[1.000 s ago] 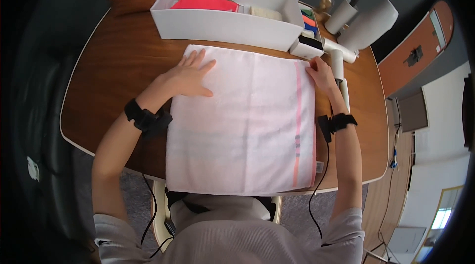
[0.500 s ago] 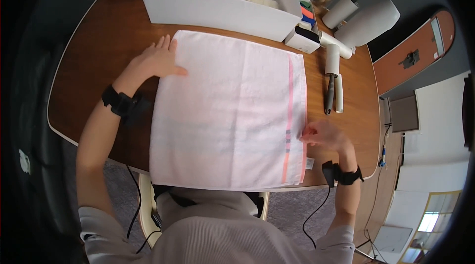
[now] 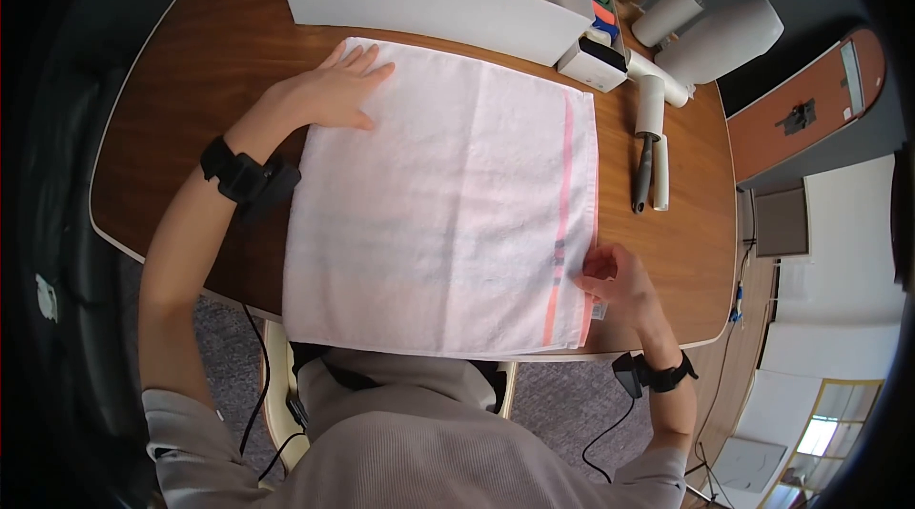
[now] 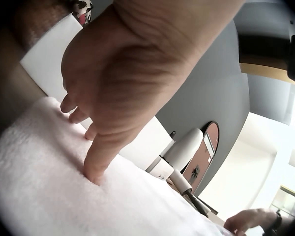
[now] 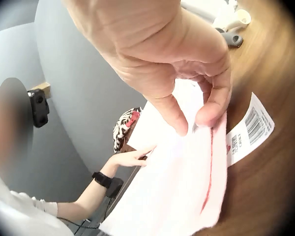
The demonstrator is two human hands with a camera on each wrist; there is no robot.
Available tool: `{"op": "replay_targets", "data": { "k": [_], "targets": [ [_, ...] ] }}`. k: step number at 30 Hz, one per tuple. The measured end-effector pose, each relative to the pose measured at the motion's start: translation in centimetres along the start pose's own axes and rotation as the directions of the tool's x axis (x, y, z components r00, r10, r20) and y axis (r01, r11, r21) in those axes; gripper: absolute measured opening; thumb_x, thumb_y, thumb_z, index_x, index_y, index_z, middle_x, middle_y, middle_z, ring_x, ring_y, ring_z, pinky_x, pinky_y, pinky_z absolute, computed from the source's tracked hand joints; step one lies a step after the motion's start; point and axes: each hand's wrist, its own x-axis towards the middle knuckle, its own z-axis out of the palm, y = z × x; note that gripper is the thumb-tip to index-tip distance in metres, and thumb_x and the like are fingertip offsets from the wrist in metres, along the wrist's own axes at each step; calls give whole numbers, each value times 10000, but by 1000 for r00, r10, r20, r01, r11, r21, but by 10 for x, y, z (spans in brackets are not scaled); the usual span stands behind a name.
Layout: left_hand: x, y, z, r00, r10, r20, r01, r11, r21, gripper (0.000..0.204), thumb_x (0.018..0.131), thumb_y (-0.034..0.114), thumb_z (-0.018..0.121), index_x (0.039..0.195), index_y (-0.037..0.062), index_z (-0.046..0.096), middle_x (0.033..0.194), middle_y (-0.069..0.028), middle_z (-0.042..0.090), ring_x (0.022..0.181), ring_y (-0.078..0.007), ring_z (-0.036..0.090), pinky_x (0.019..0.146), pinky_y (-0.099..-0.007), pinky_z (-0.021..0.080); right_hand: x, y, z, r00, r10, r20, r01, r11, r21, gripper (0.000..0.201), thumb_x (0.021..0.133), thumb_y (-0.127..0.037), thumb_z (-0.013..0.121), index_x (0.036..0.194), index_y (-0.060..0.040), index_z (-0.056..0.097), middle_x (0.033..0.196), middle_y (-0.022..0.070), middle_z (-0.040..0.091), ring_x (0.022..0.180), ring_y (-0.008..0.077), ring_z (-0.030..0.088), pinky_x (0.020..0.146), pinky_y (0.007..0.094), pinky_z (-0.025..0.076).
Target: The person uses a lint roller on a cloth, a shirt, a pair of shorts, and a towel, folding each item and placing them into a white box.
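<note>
A pale pink towel (image 3: 429,213) with a pink and orange stripe lies spread on the table, its near edge along the table's edge. My left hand (image 3: 329,94) rests near the towel's far left corner, fingers spread; in the left wrist view the fingertips (image 4: 94,177) press into the pile. At the right edge, low beside the stripe, is my right hand (image 3: 618,282). Its thumb and index finger are bent, their tips (image 5: 206,118) at the cloth with a small gap between them. A white barcode label (image 5: 250,130) sticks out from the towel's edge beside that hand.
A long white box (image 3: 429,4) with red cloth inside stands behind the towel. Right of it is a smaller white box (image 3: 593,66). A lint roller (image 3: 650,113) with a dark handle, a white tube (image 3: 660,175) and paper rolls (image 3: 720,42) occupy the right side.
The right hand has come from the far right corner down the towel's right edge toward me. My left hand stays near the far left corner, shifting slightly. The head view has moved a little.
</note>
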Motion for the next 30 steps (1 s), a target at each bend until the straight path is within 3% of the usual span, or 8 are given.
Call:
{"op": "replay_targets", "data": {
  "k": [4,7,10,13,16,25,28,30],
  "targets": [
    [0,8,-13,995,-54,78,59,996,-62,761,761,313,630,1363,88,223,1412,-225,129,1313,-347,139,1068,-404,187,-4,7,6,992,-88,-91,73,985,-159,339,690,-171,730,866,60,555,700,32,567,607,84,516,529,227,439],
    [-1,9,-12,996,-50,80,57,994,-89,761,756,313,632,1365,101,227,1416,-216,124,1312,-345,148,1062,-390,208,1,13,5,997,-11,70,7,999,45,345,679,-176,733,866,57,561,682,41,568,608,89,515,552,229,439],
    [-1,2,-6,998,-43,38,47,992,-120,772,730,286,655,1362,117,246,1427,-182,127,1299,-366,174,1044,-391,241,-2,1,-3,977,149,154,-141,988,-60,334,672,-173,732,858,50,567,649,43,555,595,96,498,546,231,430],
    [-4,-6,-3,1000,-3,9,4,983,-182,724,750,315,629,1350,111,278,1426,-176,136,1309,-320,174,1043,-386,250,-11,-5,1,993,-22,112,31,996,-84,262,708,-100,704,863,60,566,702,17,563,602,74,489,560,220,434],
    [-4,-9,2,999,14,-29,-19,983,-182,711,748,291,635,1346,114,292,1426,-177,140,1303,-300,204,1030,-356,270,-18,1,-1,995,-74,74,91,958,-271,264,705,-114,700,858,49,559,687,8,554,606,76,492,567,224,434],
    [-2,-12,9,1000,12,-19,-15,982,-186,793,723,357,650,1363,112,250,1436,-177,92,1337,-265,84,1043,-374,241,-21,22,-1,977,-62,205,109,967,-229,265,700,-100,659,903,27,545,679,16,536,622,88,500,578,237,429],
    [-3,-11,5,1000,23,18,-18,975,-221,866,689,346,687,1374,111,212,1441,-175,64,1341,-273,55,1050,-367,217,-23,12,-1,980,-23,197,81,953,-293,300,696,-185,658,887,22,555,695,89,586,646,162,578,607,274,461],
    [-3,-11,2,998,35,50,-23,973,-228,917,664,329,713,1380,107,185,1443,-177,42,1341,-286,45,1054,-359,200,-24,18,3,985,-88,150,151,861,-486,320,696,-248,658,866,6,562,676,117,591,643,214,593,608,307,467]
  ]
}}
